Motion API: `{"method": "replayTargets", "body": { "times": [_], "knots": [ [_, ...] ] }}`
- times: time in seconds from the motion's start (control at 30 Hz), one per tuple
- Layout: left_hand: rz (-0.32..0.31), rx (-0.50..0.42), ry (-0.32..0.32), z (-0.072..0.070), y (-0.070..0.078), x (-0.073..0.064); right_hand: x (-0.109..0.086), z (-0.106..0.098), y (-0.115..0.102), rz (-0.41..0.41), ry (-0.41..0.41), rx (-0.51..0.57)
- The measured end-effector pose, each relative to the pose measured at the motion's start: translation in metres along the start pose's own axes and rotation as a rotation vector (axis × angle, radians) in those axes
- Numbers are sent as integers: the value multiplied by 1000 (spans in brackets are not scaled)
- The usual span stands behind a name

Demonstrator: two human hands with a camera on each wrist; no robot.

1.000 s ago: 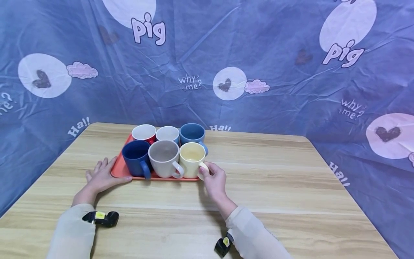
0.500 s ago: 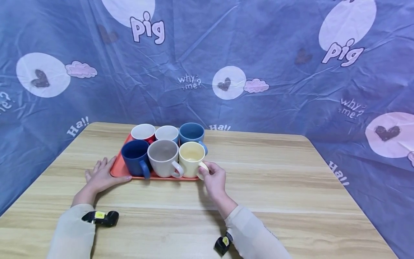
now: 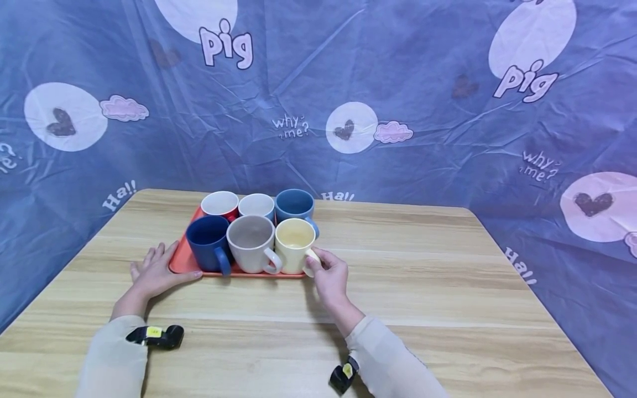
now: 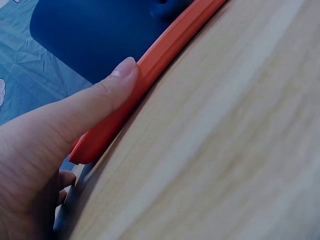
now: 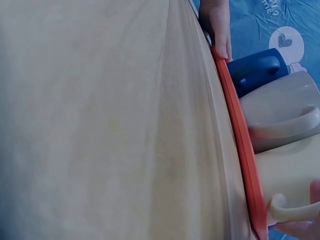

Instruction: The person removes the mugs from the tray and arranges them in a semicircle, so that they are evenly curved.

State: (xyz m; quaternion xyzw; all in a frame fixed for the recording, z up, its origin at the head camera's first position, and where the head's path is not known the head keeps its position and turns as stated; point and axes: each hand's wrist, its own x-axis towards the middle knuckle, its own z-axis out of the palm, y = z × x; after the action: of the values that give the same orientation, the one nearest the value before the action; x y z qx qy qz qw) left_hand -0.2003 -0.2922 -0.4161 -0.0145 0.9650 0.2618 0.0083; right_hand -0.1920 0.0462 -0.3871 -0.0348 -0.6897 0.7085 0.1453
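Observation:
An orange tray (image 3: pixel 182 262) on the table bears several mugs in two rows. My right hand (image 3: pixel 332 277) pinches the handle of the pale yellow mug (image 3: pixel 293 251), which stands upright at the tray's front right corner. My left hand (image 3: pixel 158 272) lies at the front left corner with fingers spread, its thumb (image 4: pixel 107 90) against the tray's front rim. Nearest to it is the dark blue mug (image 3: pixel 205 249). Between the blue and yellow mugs stands a greyish-white mug (image 3: pixel 246 253). In the right wrist view, only a few fingertips (image 5: pixel 300 229) show at the yellow handle.
Behind the front row stand a red mug (image 3: pixel 229 213) with a white inside, a light blue mug (image 3: pixel 269 213) with a white inside, and a teal-blue mug (image 3: pixel 296 207). A wooden table (image 3: pixel 423 287) extends around the tray. A blue printed cloth (image 3: pixel 423 66) hangs behind the table.

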Motion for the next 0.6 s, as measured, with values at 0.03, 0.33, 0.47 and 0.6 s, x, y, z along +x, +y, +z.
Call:
{"method": "replayTargets", "body": {
  "times": [0.03, 0.33, 0.47, 0.6],
  "knots": [
    [0, 1, 2, 0, 0, 0, 0, 0, 0, 5, 2, 10],
    [-1, -1, 4, 0, -1, -1, 0, 0, 0, -8, -9, 67],
    [2, 0, 5, 0, -1, 0, 0, 0, 1, -10, -7, 119],
    [5, -1, 7, 0, -2, 0, 1, 1, 3, -9, 1, 158]
  ]
}}
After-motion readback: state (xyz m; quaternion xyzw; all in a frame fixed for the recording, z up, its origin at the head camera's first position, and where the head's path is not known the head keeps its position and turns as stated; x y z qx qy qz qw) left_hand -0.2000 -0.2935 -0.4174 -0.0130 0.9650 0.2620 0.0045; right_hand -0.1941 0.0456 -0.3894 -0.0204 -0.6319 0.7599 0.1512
